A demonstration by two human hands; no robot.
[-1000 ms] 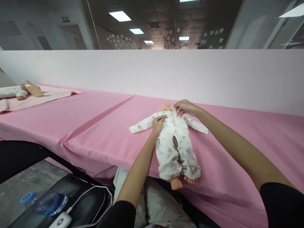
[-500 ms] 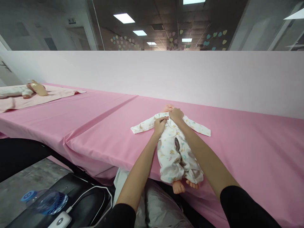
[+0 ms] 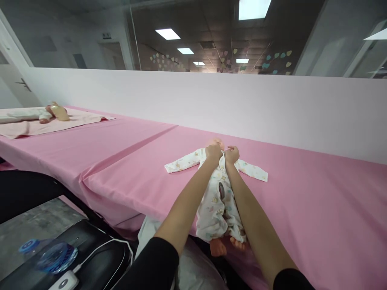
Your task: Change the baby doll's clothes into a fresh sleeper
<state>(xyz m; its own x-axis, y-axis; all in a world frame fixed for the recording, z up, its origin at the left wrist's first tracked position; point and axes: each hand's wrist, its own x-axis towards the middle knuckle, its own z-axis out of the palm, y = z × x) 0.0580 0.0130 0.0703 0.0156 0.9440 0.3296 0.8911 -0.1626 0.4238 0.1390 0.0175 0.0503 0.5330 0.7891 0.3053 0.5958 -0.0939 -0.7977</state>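
Observation:
A baby doll (image 3: 218,141) lies on its back on the pink-covered table, its feet over the near edge. It wears a white patterned romper (image 3: 211,209) with both sleeves spread out sideways and a gap at the crotch. At the doll's neck, my left hand (image 3: 213,152) is closed on the romper's collar and covers part of the doll's face. Just to its right, my right hand (image 3: 231,154) grips the other side of the collar, which looks pulled up a little. The fingertips of both hands are mostly hidden.
The pink sheet (image 3: 127,161) covers the table up to a white wall (image 3: 193,100) with a window above. Far left, another doll (image 3: 28,115) and a yellowish bottle (image 3: 59,112) lie on a light pink cloth. A black chair holds a water bottle (image 3: 56,257) and a white cabled device (image 3: 65,281).
My left hand has moved up and right from the romper's chest to its collar. My right hand has shifted slightly right and down. The camera view has tilted up a little.

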